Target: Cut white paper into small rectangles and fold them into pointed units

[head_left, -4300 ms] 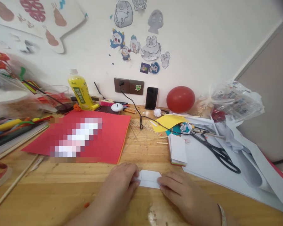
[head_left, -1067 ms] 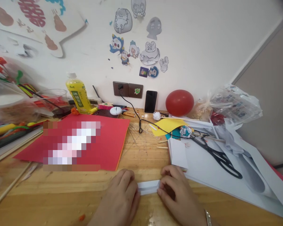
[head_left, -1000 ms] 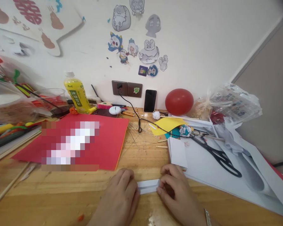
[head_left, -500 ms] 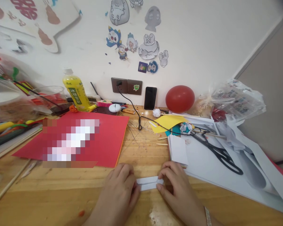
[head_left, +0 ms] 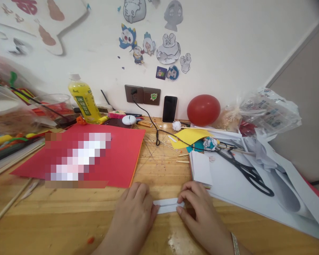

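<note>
Folded white paper strip (head_left: 167, 205) lies on the near middle part of the worktop (head_left: 162, 180), between the two hands, long sides running left to right, a lengthwise line along it. Left hand (head_left: 134, 214): fingers closed together, thumb and fingers gripping the strip's left end. Right hand (head_left: 202, 212): thumb and index finger hold the right end, thumb at the near side, index at the far side, other fingers curled. Bracelet (head_left: 235, 244) on right wrist.

Vs 4.3 s ago: paper was a deeper piece with slanted far corners, now a narrower strip. Right hand's fingers were flatter, now more arched. Vs 0.5 s ago: hands nearly the same, same grip on both ends; view shifted slightly.

Around: red sheet (head_left: 122, 152) to the left, pixelated patch on it, contents can't be told. Small paper stack (head_left: 201, 168) just beyond right hand. Large white sheets (head_left: 228, 184) toward the right edge, black-handled scissors (head_left: 251, 176) on them. Yellow paper (head_left: 188, 137) farther back. Along the far edge by the wall: yellow bottle (head_left: 85, 102), white oval case (head_left: 129, 120), upright phone (head_left: 170, 109), red balloon (head_left: 203, 110). Orange bit (head_left: 90, 240) near, left of left forearm.
</note>
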Motion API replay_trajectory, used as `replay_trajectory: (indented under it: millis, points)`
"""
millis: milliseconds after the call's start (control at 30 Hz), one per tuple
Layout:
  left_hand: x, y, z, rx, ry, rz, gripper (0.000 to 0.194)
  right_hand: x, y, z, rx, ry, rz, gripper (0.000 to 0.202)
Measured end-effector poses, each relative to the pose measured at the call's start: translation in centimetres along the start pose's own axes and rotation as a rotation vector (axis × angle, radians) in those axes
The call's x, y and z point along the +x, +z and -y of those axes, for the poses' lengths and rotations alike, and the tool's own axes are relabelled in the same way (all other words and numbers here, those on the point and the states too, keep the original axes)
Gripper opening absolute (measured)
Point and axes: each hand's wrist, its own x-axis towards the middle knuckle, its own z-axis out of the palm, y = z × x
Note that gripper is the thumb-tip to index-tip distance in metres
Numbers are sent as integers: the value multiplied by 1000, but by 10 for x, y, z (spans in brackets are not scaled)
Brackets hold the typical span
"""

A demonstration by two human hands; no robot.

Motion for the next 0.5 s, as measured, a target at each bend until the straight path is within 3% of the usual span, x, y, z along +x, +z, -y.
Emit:
replay_trajectory:
  millis: [100, 300, 500]
  points:
    - [0, 0, 1, 36, -3, 20, 11, 0, 0, 4, -86, -72, -2, 17]
    - [0, 1, 2, 48, -3, 32, 10, 0, 3, 15, -312, -421, -122, 19]
    - [-2, 3, 2, -2, -6, 11, 13, 0, 6, 12, -315, -396, -58, 16]
